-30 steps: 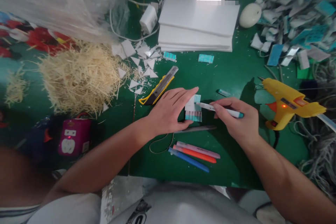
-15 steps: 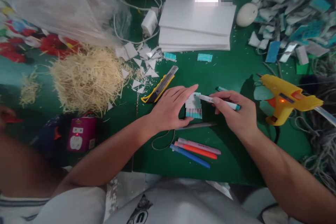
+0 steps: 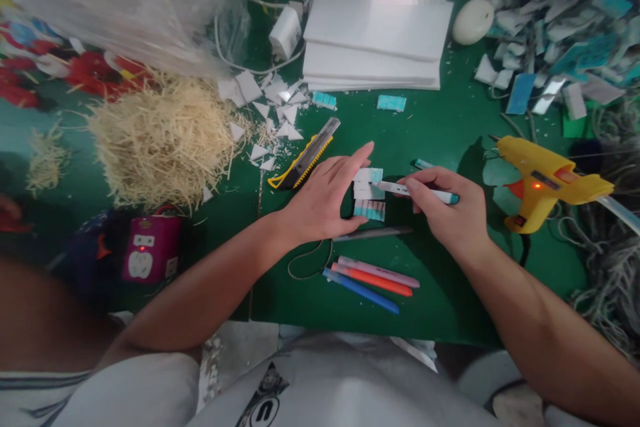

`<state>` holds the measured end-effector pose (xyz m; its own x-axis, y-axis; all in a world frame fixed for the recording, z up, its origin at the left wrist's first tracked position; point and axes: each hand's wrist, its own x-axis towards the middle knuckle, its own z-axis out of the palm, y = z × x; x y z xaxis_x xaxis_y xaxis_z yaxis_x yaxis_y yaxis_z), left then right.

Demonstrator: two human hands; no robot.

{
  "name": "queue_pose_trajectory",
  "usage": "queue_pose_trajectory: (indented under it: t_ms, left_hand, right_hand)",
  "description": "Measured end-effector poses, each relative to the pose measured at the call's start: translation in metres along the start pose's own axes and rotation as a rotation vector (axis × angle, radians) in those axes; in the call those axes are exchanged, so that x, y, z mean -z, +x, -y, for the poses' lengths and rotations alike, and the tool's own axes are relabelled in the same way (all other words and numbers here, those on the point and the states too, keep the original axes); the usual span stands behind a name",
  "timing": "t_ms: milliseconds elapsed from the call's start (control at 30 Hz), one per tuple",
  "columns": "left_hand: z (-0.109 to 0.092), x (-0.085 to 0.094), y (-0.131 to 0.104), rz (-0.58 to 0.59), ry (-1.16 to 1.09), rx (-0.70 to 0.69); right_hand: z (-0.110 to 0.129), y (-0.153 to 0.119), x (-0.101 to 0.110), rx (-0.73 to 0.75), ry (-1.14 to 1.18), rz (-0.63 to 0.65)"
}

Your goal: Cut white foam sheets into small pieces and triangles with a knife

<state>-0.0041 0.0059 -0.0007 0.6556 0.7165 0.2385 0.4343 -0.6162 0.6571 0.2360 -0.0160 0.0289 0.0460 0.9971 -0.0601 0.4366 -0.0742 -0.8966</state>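
My right hand [image 3: 453,203] grips a white marker [image 3: 423,193] with a teal end, its tip on a small white piece [image 3: 369,191]. The top edge of that piece bears a teal band. Directly below it lies a small teal-striped piece [image 3: 370,209]. My left hand [image 3: 325,203] rests flat beside these pieces with fingers stretched out and thumb apart, the index finger above them and the thumb at the striped one. The teal marker cap [image 3: 424,164] lies behind my right hand. A yellow utility knife [image 3: 305,155] lies beyond my left hand.
Pink, orange and blue markers [image 3: 365,292] and a grey pen [image 3: 375,233] lie in front. A glue gun [image 3: 537,180] stands right, near piled scraps [image 3: 560,40]. White sheets [image 3: 375,33] lie behind. Left are straw [image 3: 160,147], a magenta socket box [image 3: 150,250] and another person's arm [image 3: 40,320].
The marker tip sits slightly lower on the white piece, and a teal band now shows along its top. My left index finger has lifted a little away from it.
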Motion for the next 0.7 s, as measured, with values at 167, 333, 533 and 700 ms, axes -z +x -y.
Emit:
queue_pose_trajectory:
  t_ms: [167, 333, 533, 700]
  left_hand:
    - [-0.0010, 0.0001, 0.0004, 0.024, 0.013, 0.023]
    - [-0.0023, -0.0012, 0.0012, 0.037, 0.039, 0.011]
    - [-0.0038, -0.0053, -0.0005, -0.002, 0.033, 0.013]
    - [-0.0009, -0.0092, -0.0032, -0.033, 0.013, 0.039]
  right_hand:
    - [-0.0030, -0.0012, 0.0002, 0.023, 0.009, -0.009]
    - [-0.0032, -0.0013, -0.0009, 0.027, 0.028, -0.029]
    - [-0.0018, 0.0002, -0.0021, 0.008, 0.061, -0.036]
    - [-0.0016, 0.0006, -0.0031, -0.007, 0.064, -0.047]
